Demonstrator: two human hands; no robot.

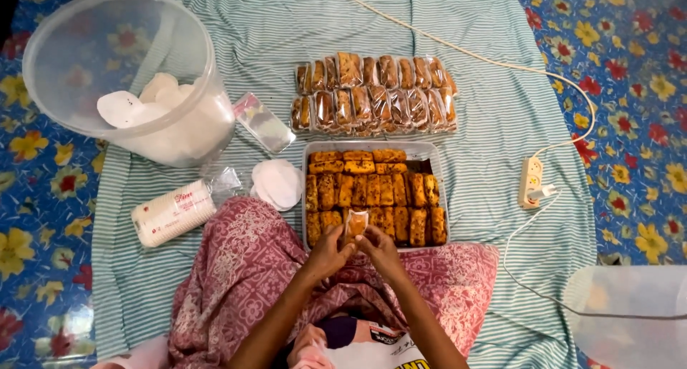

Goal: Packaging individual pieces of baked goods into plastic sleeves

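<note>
My left hand (pixel 328 253) and right hand (pixel 381 249) meet at 6 o'clock of the tray (pixel 438 170), both pinching one small bag (pixel 356 222) with a brown cake slice inside, held just over the tray's near edge. More unwrapped slices (pixel 372 190) fill the tray. Bagged slices (pixel 372 93) lie in two rows at 12 o'clock. A stack of white paper rounds (pixel 278 183) sits at 9 o'clock; a clear tub (pixel 86 47) stands at 10 o'clock.

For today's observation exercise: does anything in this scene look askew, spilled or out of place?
Mostly orderly. The big clear tub holding white discs leans tilted, a few discs lie loose on the striped cloth, and the power strip's cord trails across it.
</note>
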